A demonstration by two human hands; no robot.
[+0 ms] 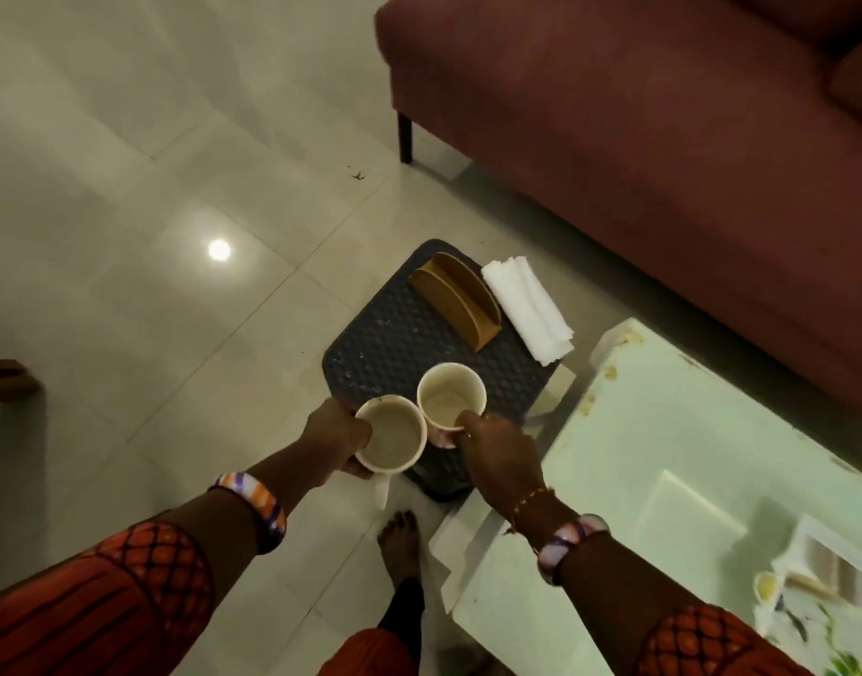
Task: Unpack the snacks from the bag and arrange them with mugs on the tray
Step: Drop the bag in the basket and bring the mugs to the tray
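While each hand (338, 434) grips a mug (392, 439), no writing shows.

Dim, soft view (wide-angle bending at edges), lamp glare on floor (126, 197).

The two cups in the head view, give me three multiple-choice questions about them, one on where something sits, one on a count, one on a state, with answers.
1. Where does the white folded napkin lie?
A. right of the brown holder
B. inside a cup
C. on the sofa

2. How many cups are being held?
A. one
B. two
C. four

3. What do the cups hold?
A. snacks
B. folded napkins
C. nothing

Answers: 1 A, it lies at the dark tray's right edge beside the holder. 2 B, the left hand grips the left cup and the right hand the right cup. 3 C, both bare bottoms show.
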